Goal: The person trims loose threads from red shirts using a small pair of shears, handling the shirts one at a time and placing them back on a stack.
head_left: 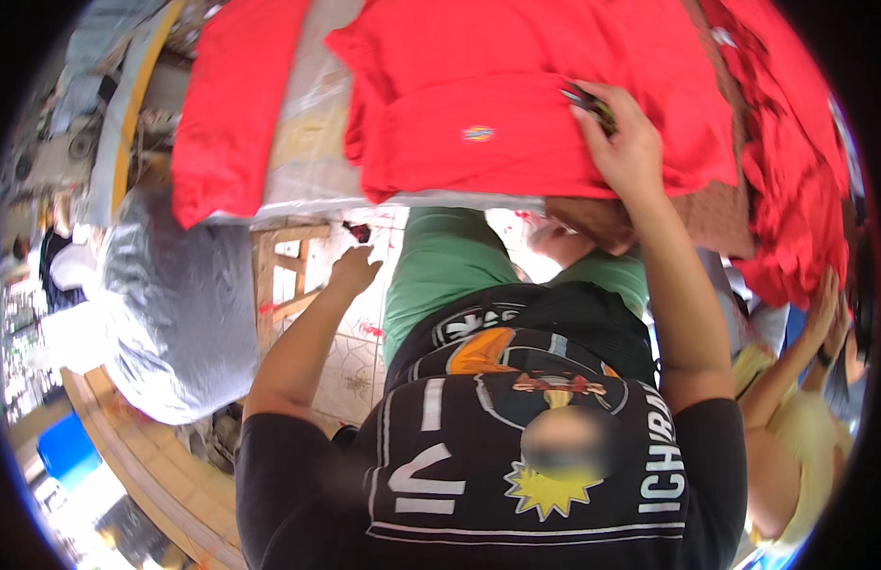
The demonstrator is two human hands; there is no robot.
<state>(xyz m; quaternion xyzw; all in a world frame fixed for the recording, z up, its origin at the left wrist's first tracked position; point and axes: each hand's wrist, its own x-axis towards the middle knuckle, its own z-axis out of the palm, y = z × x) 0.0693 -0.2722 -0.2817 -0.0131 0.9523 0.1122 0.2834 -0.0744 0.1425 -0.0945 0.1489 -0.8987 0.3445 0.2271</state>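
Note:
My right hand (pixel 627 133) is closed around small thread snips (pixel 597 106) with a dark, partly yellow handle, their metal tip pointing left over the cloth. Under that hand lies a red garment (pixel 431 133), spread on the table with a small coloured label (pixel 478 134) near its front edge. My left hand (pixel 355 272) hangs below the table's front edge, fingers apart, and nothing shows in it. Just beyond its fingers is a small dark red scrap (pixel 359 232).
Another red garment (pixel 236 114) lies to the left on the plastic-covered table (pixel 312 123). More red cloth (pixel 792 161) hangs at right, where a co-worker's hands (pixel 825 313) touch it. A silver-grey wrapped bundle (pixel 184 309) and a wooden stool (pixel 288 271) stand left.

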